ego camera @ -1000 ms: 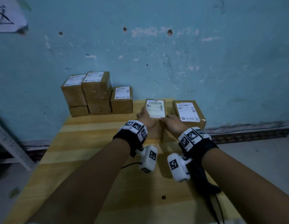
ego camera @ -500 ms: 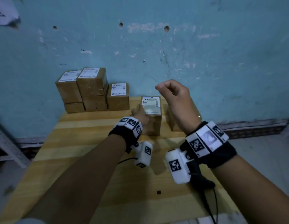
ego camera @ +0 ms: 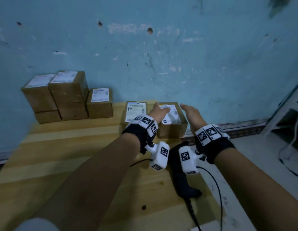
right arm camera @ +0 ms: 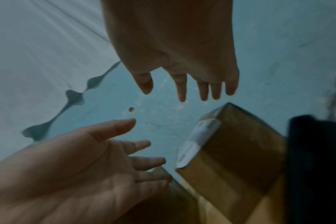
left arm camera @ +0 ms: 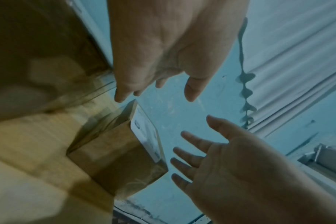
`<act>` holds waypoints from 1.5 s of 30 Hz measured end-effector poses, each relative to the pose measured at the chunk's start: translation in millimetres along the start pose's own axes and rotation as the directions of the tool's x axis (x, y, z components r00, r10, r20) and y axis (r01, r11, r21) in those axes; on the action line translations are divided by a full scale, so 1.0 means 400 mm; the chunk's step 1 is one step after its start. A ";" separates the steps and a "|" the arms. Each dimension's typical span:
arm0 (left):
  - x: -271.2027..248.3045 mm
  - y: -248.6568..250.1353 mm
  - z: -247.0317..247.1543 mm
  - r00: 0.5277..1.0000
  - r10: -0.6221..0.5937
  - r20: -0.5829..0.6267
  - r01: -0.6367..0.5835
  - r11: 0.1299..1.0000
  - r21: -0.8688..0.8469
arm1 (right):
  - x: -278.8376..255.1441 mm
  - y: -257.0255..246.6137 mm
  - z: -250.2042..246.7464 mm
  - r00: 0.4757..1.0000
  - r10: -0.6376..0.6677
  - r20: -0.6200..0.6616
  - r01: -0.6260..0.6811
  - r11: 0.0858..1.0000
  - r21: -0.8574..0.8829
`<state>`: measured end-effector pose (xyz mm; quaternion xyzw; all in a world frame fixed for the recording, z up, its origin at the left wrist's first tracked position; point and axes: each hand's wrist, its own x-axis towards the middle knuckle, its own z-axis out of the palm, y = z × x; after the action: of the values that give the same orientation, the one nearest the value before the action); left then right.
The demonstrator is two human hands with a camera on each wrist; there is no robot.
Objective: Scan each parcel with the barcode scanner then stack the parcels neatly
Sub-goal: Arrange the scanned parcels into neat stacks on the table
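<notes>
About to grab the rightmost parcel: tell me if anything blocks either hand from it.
Nothing visible does. The left hand and right hand are both open and flank the rightmost parcel with only air between. The neighbouring parcel sits to its left, outside the left hand. The scanner lies nearer on the table.

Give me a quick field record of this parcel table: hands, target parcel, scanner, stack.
left hand: open, over rightmost parcel's label
right hand: open, beside that parcel
rightmost brown cardboard parcel: on the wooden table, not gripped
neighbouring labelled parcel: just left of it
black barcode scanner: lying on table, unheld
stacked brown parcels: back left, against wall
</notes>
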<state>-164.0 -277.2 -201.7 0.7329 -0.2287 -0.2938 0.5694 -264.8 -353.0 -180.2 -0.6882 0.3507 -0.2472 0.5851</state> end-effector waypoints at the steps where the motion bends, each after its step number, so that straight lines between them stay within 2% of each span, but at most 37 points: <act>1: 0.024 -0.019 0.010 0.999 -0.033 0.021 0.034 0.999 -0.037 | 0.010 0.012 -0.002 0.999 0.038 0.032 -0.038 0.999 -0.008; 3: 0.084 -0.067 0.025 0.995 -0.098 0.029 0.100 0.991 -0.087 | 0.027 0.036 0.003 0.994 0.082 0.069 -0.078 0.996 -0.048; 5: 0.096 -0.085 0.034 0.993 -0.115 0.036 0.118 0.988 -0.100 | 0.061 0.072 0.008 0.992 0.117 0.051 -0.110 0.986 -0.124; 8: 0.057 -0.067 0.031 0.997 -0.060 0.047 0.064 0.994 -0.088 | 0.101 0.114 0.011 0.991 0.129 0.044 -0.118 0.974 -0.191; 12: 0.024 -0.044 0.033 0.997 0.002 0.082 0.009 0.990 -0.142 | 0.136 0.148 0.012 0.989 0.146 -0.007 -0.146 0.982 -0.118; 14: 0.017 -0.028 0.027 0.996 0.036 0.084 -0.021 0.984 -0.174 | 0.103 0.115 0.013 0.993 0.115 -0.013 -0.116 0.992 -0.050; 17: -0.011 0.003 0.016 0.992 0.106 0.067 -0.088 0.969 -0.230 | 0.039 0.053 0.016 0.994 0.053 -0.094 -0.056 0.998 -0.029; 21: -0.052 0.062 -0.005 0.979 0.195 0.062 -0.179 0.963 -0.202 | 0.002 0.002 0.025 0.991 -0.009 -0.133 0.012 1.000 0.022; 25: -0.080 0.097 -0.058 0.965 0.262 0.019 -0.255 0.951 -0.174 | -0.001 -0.048 0.063 0.994 -0.049 -0.101 0.056 0.996 0.068; 31: -0.123 0.095 -0.206 0.958 0.240 -0.154 -0.261 0.956 -0.135 | -0.009 -0.106 0.204 0.995 -0.101 0.003 0.101 0.994 0.038; 33: -0.122 0.073 -0.270 0.947 0.251 -0.200 -0.276 0.955 -0.106 | -0.037 -0.118 0.266 0.991 -0.123 0.043 0.122 0.992 0.024; 36: -0.129 0.041 -0.353 0.937 0.255 -0.240 -0.295 0.943 -0.153 | -0.073 -0.123 0.352 0.981 -0.173 0.088 0.172 0.985 0.017; 38: -0.043 -0.046 -0.423 0.949 0.206 -0.240 -0.252 0.951 -0.181 | -0.108 -0.141 0.396 0.976 -0.189 0.104 0.190 0.982 0.005; 40: -0.012 -0.091 -0.471 0.954 0.164 -0.250 -0.216 0.957 -0.194 | -0.128 -0.153 0.433 0.975 -0.188 0.121 0.190 0.982 -0.007; 45: -0.156 -0.030 -0.495 0.938 0.210 -0.276 -0.260 0.953 -0.157 | -0.143 -0.159 0.512 0.968 -0.170 0.182 0.182 0.982 -0.055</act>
<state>-72.1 -93.8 -167.4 0.6739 -0.2100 -0.1468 0.6930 -135.2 -175.0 -153.6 -0.7562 0.2434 -0.2234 0.5648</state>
